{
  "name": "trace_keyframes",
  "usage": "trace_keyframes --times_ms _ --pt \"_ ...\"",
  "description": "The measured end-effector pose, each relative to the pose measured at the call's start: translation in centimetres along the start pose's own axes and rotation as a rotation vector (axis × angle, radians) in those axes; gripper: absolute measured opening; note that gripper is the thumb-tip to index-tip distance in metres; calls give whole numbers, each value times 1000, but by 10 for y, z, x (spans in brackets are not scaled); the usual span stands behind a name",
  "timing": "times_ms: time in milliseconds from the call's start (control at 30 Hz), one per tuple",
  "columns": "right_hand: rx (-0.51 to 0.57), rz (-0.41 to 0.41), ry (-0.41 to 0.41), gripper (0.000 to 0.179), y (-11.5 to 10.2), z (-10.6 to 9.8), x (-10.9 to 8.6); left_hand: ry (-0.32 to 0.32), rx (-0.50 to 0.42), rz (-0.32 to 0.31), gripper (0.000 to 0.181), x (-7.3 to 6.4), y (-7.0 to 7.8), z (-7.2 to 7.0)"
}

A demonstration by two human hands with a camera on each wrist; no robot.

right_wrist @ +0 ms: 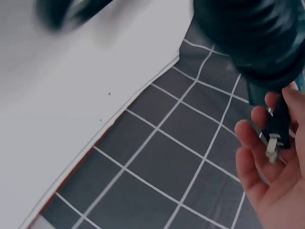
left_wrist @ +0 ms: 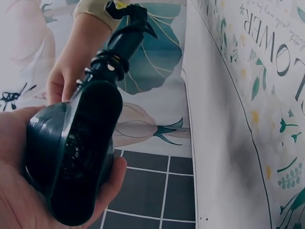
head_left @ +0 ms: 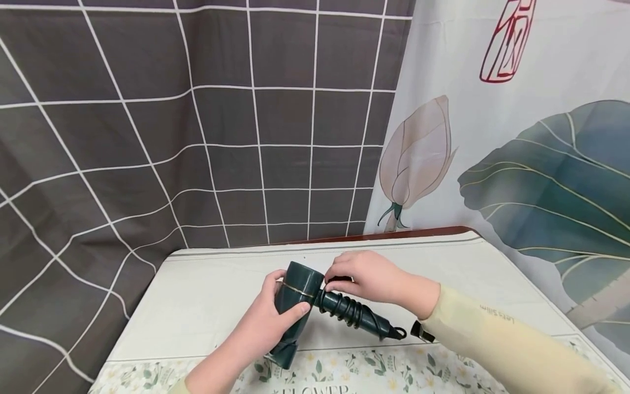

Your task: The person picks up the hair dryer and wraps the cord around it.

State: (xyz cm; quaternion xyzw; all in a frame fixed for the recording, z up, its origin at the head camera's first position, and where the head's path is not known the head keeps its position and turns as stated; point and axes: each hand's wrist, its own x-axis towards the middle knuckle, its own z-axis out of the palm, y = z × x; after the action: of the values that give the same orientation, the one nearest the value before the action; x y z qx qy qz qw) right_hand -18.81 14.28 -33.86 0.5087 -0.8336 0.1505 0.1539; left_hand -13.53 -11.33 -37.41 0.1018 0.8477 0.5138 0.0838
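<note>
A dark green hair dryer is held up over the table, its handle slanting down to the right. My left hand grips the barrel, thumb across the near side. In the left wrist view the flat nozzle faces the camera. A black cord is wound in several turns round the handle, ending near a hanging loop. Next to the top of the handle, my right hand holds the black plug in its fingers, with the metal prongs showing in the right wrist view.
Beneath the hands lies a white table cover with a floral printed band along its near side. A dark grid-patterned curtain hangs behind, and a white curtain with plant prints hangs at the right.
</note>
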Motion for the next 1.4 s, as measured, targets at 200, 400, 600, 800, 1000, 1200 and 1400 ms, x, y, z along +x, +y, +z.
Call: trace_keyframes --times_ms 200,400,600,800,1000,1200,1400 --pt "316 104 -149 20 5 -3 -3 -49 -109 30 86 -2 -1 -2" --pt "507 181 -221 24 3 -4 -8 -107 -220 42 80 -3 -3 -3" --pt "719 222 -184 23 5 7 -13 -136 -304 38 74 -3 -3 -4" --pt "975 291 -10 16 4 28 -15 -135 -348 -17 71 -3 1 -5" --pt "1164 248 202 44 -7 47 -16 -49 -372 -75 77 2 3 3" --pt "1544 268 264 50 -13 77 -24 34 -356 -151 93 9 3 13" --pt "1378 717 451 41 -23 107 -10 82 -327 -215 100 20 1 24"
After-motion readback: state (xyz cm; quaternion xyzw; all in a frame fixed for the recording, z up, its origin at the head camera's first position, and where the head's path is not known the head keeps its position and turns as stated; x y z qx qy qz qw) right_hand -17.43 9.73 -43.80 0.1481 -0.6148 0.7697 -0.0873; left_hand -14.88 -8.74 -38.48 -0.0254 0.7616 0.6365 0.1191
